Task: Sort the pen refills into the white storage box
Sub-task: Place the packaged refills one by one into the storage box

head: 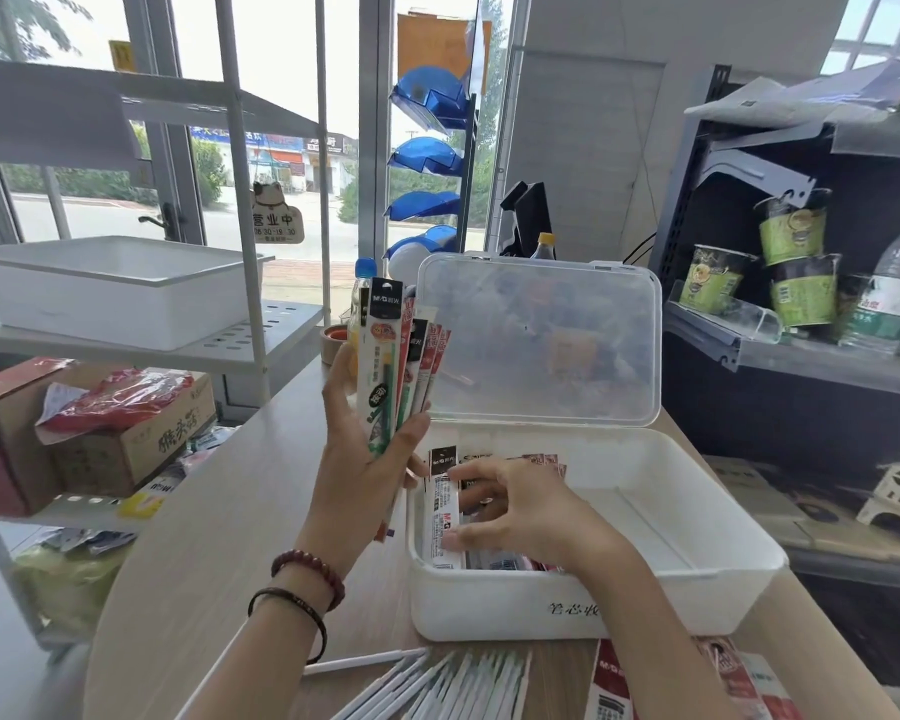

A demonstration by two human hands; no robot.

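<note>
The white storage box (697, 579) stands open on the wooden table, its translucent lid (541, 335) tilted up at the back. My left hand (365, 459) grips a fan of several packaged pen refills (393, 356), held upright just left of the box. My right hand (520, 511) reaches into the box's left end, thumb and fingers pinching a refill pack (440, 517) that lies among other packs along the left wall. The box's right part shows bare white floor.
Loose white refills (437, 683) and red-white packs (614, 688) lie on the table's near edge. A white tray (115, 288) sits on a shelf to the left above cardboard boxes (126, 449). Noodle cups (796, 262) and bottles fill the right shelf.
</note>
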